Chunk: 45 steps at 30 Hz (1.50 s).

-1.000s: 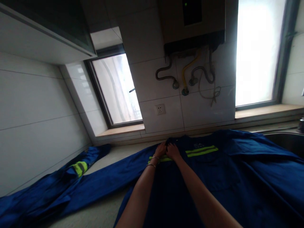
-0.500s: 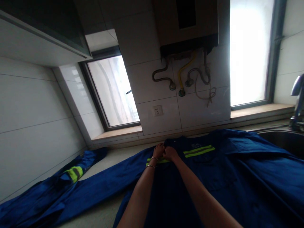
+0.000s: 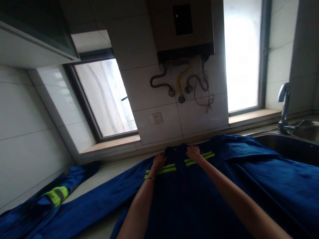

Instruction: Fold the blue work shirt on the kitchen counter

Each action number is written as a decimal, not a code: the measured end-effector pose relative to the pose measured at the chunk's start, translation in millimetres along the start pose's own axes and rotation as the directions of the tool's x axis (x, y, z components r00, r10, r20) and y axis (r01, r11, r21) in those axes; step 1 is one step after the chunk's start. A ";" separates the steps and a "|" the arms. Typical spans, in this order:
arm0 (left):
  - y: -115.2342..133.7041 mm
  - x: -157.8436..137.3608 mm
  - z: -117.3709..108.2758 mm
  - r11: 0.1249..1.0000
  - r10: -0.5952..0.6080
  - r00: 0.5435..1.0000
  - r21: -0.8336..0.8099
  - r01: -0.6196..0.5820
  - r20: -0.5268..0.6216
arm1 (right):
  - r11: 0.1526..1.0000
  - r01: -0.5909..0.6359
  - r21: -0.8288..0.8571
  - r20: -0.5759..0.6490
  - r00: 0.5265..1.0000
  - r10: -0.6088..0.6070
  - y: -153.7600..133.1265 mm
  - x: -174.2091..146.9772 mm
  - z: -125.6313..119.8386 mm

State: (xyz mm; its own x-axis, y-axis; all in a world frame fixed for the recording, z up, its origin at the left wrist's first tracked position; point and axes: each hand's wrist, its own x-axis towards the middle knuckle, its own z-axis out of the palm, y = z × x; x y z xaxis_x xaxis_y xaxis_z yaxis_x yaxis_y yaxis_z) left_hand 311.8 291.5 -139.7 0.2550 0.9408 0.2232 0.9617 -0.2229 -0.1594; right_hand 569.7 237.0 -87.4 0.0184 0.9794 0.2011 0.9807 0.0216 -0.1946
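Note:
A dark blue work jacket (image 3: pixel 179 199) with yellow-green reflective strips lies spread on the counter, its collar towards the wall. My left hand (image 3: pixel 159 160), with bangles at the wrist, rests flat on the left shoulder area in view, fingers apart. Closer to the collar's right side, my right hand (image 3: pixel 193 152) has its fingers curled in on the cloth above the right chest strip. What lies under those fingers is hidden. One long sleeve (image 3: pixel 99 196) stretches out to the left, and its banded part (image 3: pixel 58 196) lies against the left wall.
At the right, a sink (image 3: pixel 264 142) with a chrome faucet (image 3: pixel 284 106) borders the jacket. A water heater (image 3: pixel 181 30) with hoses hangs on the tiled wall above a socket (image 3: pixel 157 118). An upper cabinet (image 3: pixel 37 43) juts out at left. Two windows flank the heater.
My hands were together by the collar and are now apart: the right one has moved right across the jacket front. The view has turned slightly right, showing more of the sink.

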 end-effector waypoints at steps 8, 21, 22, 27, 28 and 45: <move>27.7 -7.9 -35.7 0.999 0.034 0.984 0.048 -0.026 -0.175 | 0.996 -0.088 -0.029 0.052 0.995 0.089 63.3 -19.2 45.1; 78.0 -153.8 -70.2 0.987 0.086 0.984 -0.151 -0.062 0.158 | 0.991 0.122 0.050 -0.284 0.953 -0.103 53.7 -43.0 16.9; 77.0 -162.7 -67.7 0.984 0.083 0.982 -0.168 -0.054 0.171 | 0.987 0.153 0.045 -0.292 0.947 -0.133 52.4 -47.4 13.8; 76.6 -174.6 -58.8 0.978 0.038 0.990 -0.209 -0.010 0.132 | 0.994 0.094 0.058 -0.157 0.984 -0.084 46.0 -63.6 6.0; 77.3 -173.5 -58.4 0.978 0.031 0.991 -0.210 -0.003 0.131 | 0.996 0.070 0.060 -0.099 0.993 -0.063 45.5 -66.5 5.9; 77.1 -167.8 -63.9 0.985 0.035 0.982 -0.174 -0.002 0.186 | 0.997 0.059 0.047 0.001 0.998 -0.059 51.6 -141.2 21.3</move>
State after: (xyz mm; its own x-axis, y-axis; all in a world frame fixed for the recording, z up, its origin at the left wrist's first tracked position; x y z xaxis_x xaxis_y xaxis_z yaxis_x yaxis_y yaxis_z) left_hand 349.5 100.2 -128.0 0.2652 0.9636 0.0344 0.9640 -0.2657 0.0095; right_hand 613.6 104.1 -146.3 -0.0397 0.9767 0.2109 0.9697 0.0886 -0.2277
